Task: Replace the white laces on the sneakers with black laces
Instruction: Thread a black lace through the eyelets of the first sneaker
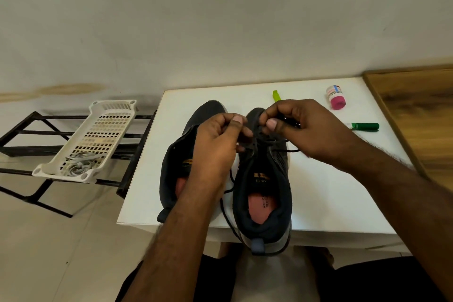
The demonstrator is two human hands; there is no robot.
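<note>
On the white table [331,191], near its front edge, we list two dark sneakers side by side, heels toward us and toes toward the wall.

Item one: the right sneaker [264,203], pink insole showing, heel overhanging the table's front edge. A black lace [226,213] is threaded across its upper eyelets; one loose end trails down between the two shoes and past the table edge, and another strand runs out to the right under our right wrist.

Item two: the left sneaker [176,179], partly covered by our left forearm. Whether it carries a lace we cannot tell.

Item three: our left hand [215,144], fingers curled, thumb and forefinger pinching the black lace above the right shoe's tongue.

Item four: our right hand [301,127], likewise curled, thumb and fingers pinching the same lace just beside the left hand. Both grips are narrow and closed on the lace.

Item five: a white plastic basket [103,115], tilted on a black metal rack [29,135] to the left of the table. Pale laces [79,162] lie coiled in its lower end.

Sundries at the table's far side: a green clip-like piece [276,95], a small bottle with a pink cap [336,97], and a green marker [364,126] lying flat, well apart from the shoes.
</note>
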